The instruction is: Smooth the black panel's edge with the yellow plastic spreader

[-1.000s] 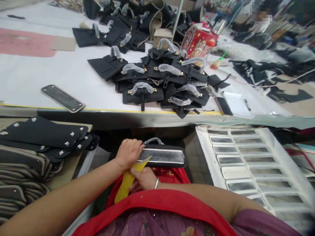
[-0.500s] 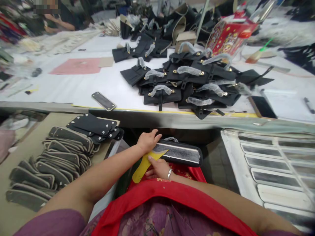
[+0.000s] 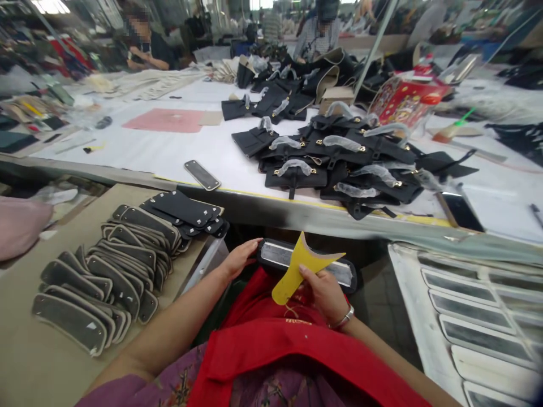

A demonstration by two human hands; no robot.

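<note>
My right hand (image 3: 327, 294) pinches a yellow fishtail-shaped card (image 3: 292, 270), thumb on top, its notched end pointing up and right. Beneath it a black bag (image 3: 275, 254) lies over my lap, its long narrow base facing up, with white strips along the base edges and dark grey between. The card covers the middle of that base. At the bag's left end, my left hand (image 3: 242, 259) grips the edge, its fingers partly hidden from me. Whether the card touches the base, I cannot tell.
On the left board (image 3: 25, 339) lie several stacked dark panels (image 3: 123, 265). Black flaps with wrapped handles (image 3: 297, 169) are heaped on the white table (image 3: 165, 158), beside a loose panel (image 3: 202, 174) and a phone (image 3: 460, 210). A tray of strips (image 3: 470, 311) stands right. Co-workers sit beyond.
My left hand has moved from the bag's upper side to its left end. My right hand has shifted right with the yellow card, which is turned more upright. The camera view has tilted up and left.
</note>
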